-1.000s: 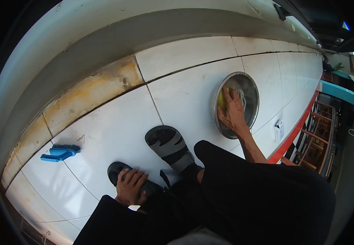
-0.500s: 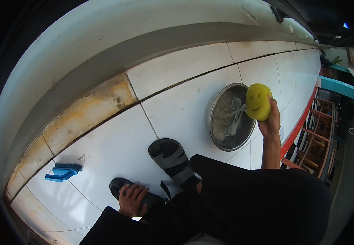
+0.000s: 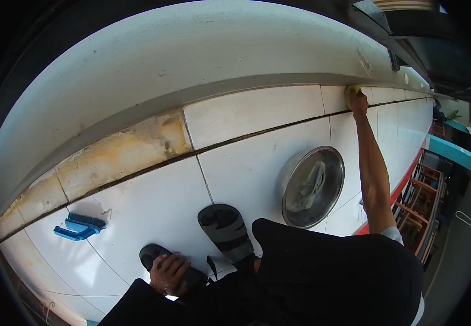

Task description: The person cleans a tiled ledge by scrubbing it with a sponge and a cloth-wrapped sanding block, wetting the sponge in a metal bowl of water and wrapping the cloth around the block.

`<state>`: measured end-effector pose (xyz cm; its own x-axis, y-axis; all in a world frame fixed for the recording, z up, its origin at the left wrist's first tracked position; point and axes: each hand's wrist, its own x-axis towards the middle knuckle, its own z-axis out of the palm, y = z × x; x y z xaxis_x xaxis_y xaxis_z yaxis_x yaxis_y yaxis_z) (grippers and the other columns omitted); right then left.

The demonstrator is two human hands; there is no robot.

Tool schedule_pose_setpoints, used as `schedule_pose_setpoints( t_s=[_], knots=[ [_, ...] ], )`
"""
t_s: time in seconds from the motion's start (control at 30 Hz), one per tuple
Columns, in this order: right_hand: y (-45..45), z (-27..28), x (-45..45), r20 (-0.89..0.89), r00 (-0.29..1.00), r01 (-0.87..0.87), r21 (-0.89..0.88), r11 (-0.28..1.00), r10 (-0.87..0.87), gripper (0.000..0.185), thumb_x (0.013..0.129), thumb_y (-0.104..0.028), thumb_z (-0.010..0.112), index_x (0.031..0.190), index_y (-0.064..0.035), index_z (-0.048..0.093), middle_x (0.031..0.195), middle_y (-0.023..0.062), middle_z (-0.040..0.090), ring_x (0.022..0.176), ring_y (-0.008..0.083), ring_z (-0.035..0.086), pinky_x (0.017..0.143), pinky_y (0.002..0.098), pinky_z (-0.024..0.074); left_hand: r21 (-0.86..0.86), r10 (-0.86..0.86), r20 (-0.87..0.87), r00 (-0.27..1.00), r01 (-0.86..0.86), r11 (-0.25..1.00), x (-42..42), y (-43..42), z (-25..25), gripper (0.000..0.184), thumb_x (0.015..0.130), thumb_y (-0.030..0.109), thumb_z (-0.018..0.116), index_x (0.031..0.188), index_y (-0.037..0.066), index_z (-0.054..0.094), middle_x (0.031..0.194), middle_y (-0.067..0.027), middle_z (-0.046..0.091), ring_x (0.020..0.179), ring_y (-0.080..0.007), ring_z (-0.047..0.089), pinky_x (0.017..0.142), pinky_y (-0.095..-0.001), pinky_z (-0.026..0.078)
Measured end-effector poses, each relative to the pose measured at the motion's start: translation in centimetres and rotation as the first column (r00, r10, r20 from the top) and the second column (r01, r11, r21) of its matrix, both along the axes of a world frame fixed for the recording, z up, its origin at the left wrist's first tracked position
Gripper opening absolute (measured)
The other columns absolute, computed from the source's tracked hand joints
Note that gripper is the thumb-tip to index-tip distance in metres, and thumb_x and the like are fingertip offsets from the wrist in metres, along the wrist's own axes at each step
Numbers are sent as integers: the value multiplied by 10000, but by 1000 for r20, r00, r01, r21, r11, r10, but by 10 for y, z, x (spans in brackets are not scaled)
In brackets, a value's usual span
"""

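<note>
Sponge (image 3: 349,99) is gripped in the right hand (image 3: 359,102), reaching way out to the tile strip (image 3: 268,106) along the wall (image 3: 219,49), while the left hand (image 3: 170,273) lies loosely over the left sandal (image 3: 149,254), holding nothing I can see. Looks like a wiping step to me, so the next move calls for a firm grip and flat, even pressure. Metal basin (image 3: 329,182) sits on the floor (image 3: 251,165) short of that strip, blue brush (image 3: 80,226) way off left.
</note>
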<state>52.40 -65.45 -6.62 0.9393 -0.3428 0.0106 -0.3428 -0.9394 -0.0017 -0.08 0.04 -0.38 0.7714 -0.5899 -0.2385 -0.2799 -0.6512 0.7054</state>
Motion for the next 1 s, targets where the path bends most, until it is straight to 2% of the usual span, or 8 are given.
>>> schedule_pose_setpoints(
  t_s=[0.1,0.2,0.27,0.47,0.57,0.67,0.8,1.0],
  knots=[
    [70,12,-37,-55,988,-112,409,906,147,416,897,-374,624,1148,-44,657,1051,204,715,995,354,691,847,388,529,-33,10,-3,1000,-10,999,2,2,1,647,586,355,637,1196,140,650,1169,-66,646,1193,-254,560,1028,-517,340],
    [212,26,-76,-197,918,-305,205,930,344,354,890,-278,608,1138,-28,644,964,217,701,935,394,672,854,460,531,-50,-14,2,1000,14,999,7,4,4,638,596,337,644,1200,130,648,1165,-70,645,1193,-257,560,1036,-514,341],
    [326,63,-104,-283,892,-232,381,895,352,273,885,-233,624,1024,-6,685,1016,226,685,997,394,649,871,454,526,-65,-1,2,1000,2,998,11,4,7,642,597,325,652,1208,128,643,1166,-70,643,1196,-257,559,1039,-510,341],
    [553,31,-191,64,689,-654,485,581,722,122,817,-61,626,831,45,685,848,235,671,880,397,636,849,474,515,-95,-24,-25,999,22,995,6,9,10,657,665,319,687,1282,114,589,1237,-94,601,1270,-277,500,1123,-522,292],
    [601,41,-200,79,688,-588,645,489,722,117,796,-28,627,764,80,656,789,283,642,843,403,670,718,448,539,-108,-6,17,1000,8,994,1,12,8,653,686,315,684,1297,111,575,1233,-101,602,1276,-280,496,1129,-515,290],
    [579,45,-202,60,830,-347,834,429,555,207,891,-132,641,993,30,721,878,200,722,698,296,693,725,354,533,-124,22,37,999,-18,992,-2,14,8,626,706,303,674,1290,104,573,1229,-106,602,1272,-276,502,1135,-502,289],
    [461,88,-157,-75,868,-169,885,433,491,278,941,-103,637,1179,34,683,911,78,721,772,99,630,706,250,511,-169,69,73,995,-56,984,-4,16,8,585,697,277,671,1250,102,595,1194,-99,613,1241,-278,530,1118,-499,320],
    [215,145,-89,-101,970,-97,675,732,222,365,919,-192,641,1205,34,668,1000,87,701,889,139,619,827,287,477,-204,66,64,996,-52,978,1,10,4,573,637,286,685,1175,91,644,1142,-86,634,1209,-268,552,1073,-514,367]
  ],
)
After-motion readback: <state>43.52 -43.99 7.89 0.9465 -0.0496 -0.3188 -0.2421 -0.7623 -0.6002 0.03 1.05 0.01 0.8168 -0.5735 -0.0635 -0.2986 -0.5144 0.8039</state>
